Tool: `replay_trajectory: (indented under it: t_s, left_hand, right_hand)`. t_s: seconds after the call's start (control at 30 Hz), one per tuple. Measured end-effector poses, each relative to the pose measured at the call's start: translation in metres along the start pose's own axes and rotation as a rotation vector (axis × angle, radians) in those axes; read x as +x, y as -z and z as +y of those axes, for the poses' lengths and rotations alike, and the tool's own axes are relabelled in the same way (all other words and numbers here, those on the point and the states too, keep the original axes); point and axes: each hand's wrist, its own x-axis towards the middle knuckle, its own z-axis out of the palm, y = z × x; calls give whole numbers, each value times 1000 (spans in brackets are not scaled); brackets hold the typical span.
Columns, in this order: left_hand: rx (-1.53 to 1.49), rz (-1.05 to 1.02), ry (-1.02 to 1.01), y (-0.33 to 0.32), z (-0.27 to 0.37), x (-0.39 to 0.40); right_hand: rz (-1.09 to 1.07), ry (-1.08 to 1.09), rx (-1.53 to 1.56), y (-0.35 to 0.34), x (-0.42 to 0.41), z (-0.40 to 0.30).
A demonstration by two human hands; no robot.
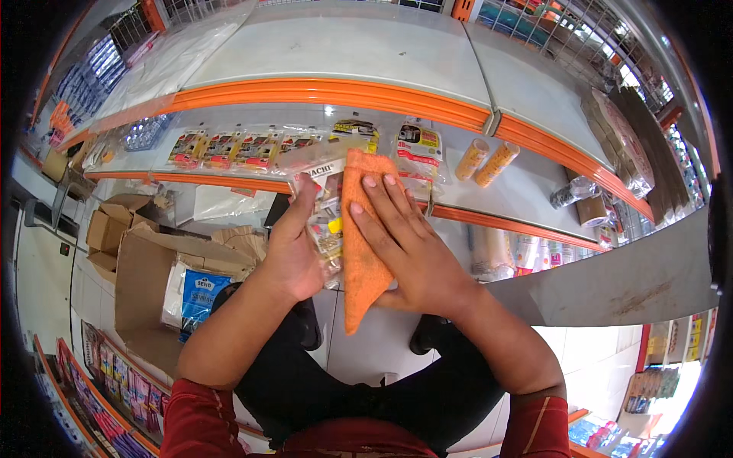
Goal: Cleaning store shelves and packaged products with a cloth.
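Note:
My left hand [298,252] grips the left side of a clear plastic product packet [326,223] with a printed card, its thumb lying across the front. Small items show through the plastic, but I cannot tell exactly what they are. A folded orange cloth [366,246] covers the packet's right side. Over the cloth lies my right hand [406,246], its fingers pressed flat and its thumb partly hidden near the cloth's lower edge. Both hands are in front of a shelf with an orange front rail [481,220]. Behind them stands a row of similar hanging-style packets [252,150].
Two rolls of yellowish tape [497,163] stand right of the packets. Overhead runs a grey upper shelf [343,46] with an orange edge [320,89]. A cardboard box [143,286] holding a blue packet [203,292] sits on the floor at left. At right juts a grey metal panel [613,280].

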Motion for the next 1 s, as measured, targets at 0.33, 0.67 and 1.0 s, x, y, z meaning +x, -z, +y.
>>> replay_trajectory:
  t_s: [0.33,0.67,1.0]
  left_hand:
    - [286,228,-61,5,2,11]
    - [225,143,-164,15,-63,17]
    - [-138,-253,-8,-5,-32,2]
  right_hand:
    - [572,-243,821,-2,-14,21]
    - [211,89,189,-47,-6,-28]
    - [200,-114,128,-29,-8,-10]
